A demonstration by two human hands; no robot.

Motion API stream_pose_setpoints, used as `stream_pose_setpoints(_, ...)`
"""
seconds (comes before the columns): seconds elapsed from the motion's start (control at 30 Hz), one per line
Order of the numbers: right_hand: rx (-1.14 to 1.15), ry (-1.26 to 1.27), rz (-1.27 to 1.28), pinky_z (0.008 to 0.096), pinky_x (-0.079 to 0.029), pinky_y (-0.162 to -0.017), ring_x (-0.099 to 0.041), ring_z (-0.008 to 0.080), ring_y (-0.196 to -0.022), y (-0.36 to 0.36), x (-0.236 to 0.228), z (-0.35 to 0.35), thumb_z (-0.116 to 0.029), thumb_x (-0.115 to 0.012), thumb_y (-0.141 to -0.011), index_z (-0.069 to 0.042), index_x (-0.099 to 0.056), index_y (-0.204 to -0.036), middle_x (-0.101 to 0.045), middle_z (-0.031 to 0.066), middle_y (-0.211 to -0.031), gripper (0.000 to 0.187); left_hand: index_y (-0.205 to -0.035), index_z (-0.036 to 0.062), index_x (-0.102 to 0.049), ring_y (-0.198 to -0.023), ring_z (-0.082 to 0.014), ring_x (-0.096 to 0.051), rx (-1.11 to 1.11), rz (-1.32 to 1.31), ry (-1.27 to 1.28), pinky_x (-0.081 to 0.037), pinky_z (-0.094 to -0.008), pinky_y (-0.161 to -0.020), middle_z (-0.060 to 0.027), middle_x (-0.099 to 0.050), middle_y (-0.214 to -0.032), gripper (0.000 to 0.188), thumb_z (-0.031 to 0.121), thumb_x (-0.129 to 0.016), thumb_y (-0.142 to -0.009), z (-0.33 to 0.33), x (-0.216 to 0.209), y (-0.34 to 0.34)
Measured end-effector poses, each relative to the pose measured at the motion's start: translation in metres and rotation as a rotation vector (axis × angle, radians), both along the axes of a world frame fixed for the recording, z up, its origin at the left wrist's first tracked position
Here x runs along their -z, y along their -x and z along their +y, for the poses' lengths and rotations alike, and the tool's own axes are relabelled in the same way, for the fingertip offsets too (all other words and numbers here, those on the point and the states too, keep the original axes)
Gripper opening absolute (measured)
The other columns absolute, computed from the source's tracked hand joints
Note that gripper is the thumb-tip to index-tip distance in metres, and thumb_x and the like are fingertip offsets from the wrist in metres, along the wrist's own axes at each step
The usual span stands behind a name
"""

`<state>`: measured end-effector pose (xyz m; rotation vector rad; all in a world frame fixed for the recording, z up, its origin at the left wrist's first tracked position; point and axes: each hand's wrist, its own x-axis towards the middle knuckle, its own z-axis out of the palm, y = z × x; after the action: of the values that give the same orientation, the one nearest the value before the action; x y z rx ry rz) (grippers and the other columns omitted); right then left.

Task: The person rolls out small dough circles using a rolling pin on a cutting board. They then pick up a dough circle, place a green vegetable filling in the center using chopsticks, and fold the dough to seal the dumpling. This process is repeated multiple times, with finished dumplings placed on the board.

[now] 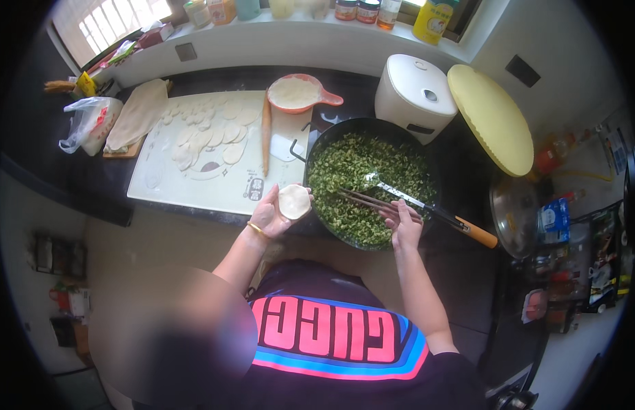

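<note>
A round dough wrapper lies across the palm and fingers of my left hand, just left of a wide dark pan. Chopped green filling fills the pan. My right hand grips a pair of wooden chopsticks over the pan's near right side, their tips in the filling. A spatula with an orange-brown handle rests across the pan, its white-smeared blade in the filling. Several flat wrappers and small dough pieces are spread on a pale mat at left.
A rolling pin and a red-handled bowl of flour stand on the mat's right side. Behind the pan are a white rice cooker and a leaning yellow round lid. A plastic bag sits at far left; jars line the sill.
</note>
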<state>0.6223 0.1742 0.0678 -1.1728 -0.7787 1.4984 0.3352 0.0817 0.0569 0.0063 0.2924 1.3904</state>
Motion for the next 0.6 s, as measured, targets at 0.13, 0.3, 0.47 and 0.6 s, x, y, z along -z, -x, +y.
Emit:
stream_pose_setpoints(0.13, 0.015, 0.032, 0.042, 0.022, -0.049, -0.045, -0.066, 0.0234, -0.068, -0.004, -0.013, -0.001, -0.021, -0.059, -0.086, 0.002, -0.06, -0.089, -0.065, 0.0135, -0.083, 0.023, -0.125, -0.0014, -0.036, -0.115, -0.0348, -0.045, -0.027, 0.026, 0.063, -0.035, -0.0476, -0.099, -0.0217, -0.047, -0.122, 0.056, 0.044, -0.023, -0.094, 0.011, -0.011, -0.002)
stream_pose_setpoints(0.3, 0.02, -0.022, 0.087, 0.0205, -0.05, -0.044, -0.066, 0.0234, -0.069, -0.016, -0.039, -0.007, -0.021, -0.059, -0.086, 0.003, -0.06, -0.089, -0.065, 0.0146, -0.083, 0.024, -0.123, -0.0021, -0.038, -0.111, -0.0329, -0.048, -0.057, 0.138, 0.225, -0.036, -0.0461, -0.097, -0.0196, -0.05, -0.118, 0.059, 0.046, -0.02, -0.094, 0.032, -0.025, -0.013)
stream_pose_setpoints(0.47, 0.008, -0.293, -0.005, 0.0227, -0.051, -0.048, -0.066, 0.024, -0.07, -0.01, -0.075, -0.028, -0.017, -0.056, -0.087, 0.004, -0.061, -0.09, -0.064, 0.0137, -0.084, 0.021, -0.124, -0.0035, -0.037, -0.112, -0.0327, -0.047, 0.018, 0.156, 0.239, -0.034, -0.0467, -0.099, -0.0191, -0.048, -0.121, 0.063, 0.048, -0.016, -0.094, 0.06, -0.037, -0.04)
stream_pose_setpoints(0.6, -0.195, -0.709, -0.218, 0.0229, -0.051, -0.054, -0.063, 0.0166, -0.071, -0.004, -0.092, -0.048, -0.006, -0.056, -0.085, 0.005, -0.062, -0.091, -0.064, 0.0133, -0.086, 0.014, -0.123, -0.0049, -0.036, -0.112, -0.033, -0.046, 0.027, 0.006, 0.167, -0.034, -0.0477, -0.099, -0.0186, -0.048, -0.12, 0.067, 0.05, -0.012, -0.093, 0.066, -0.044, -0.052)
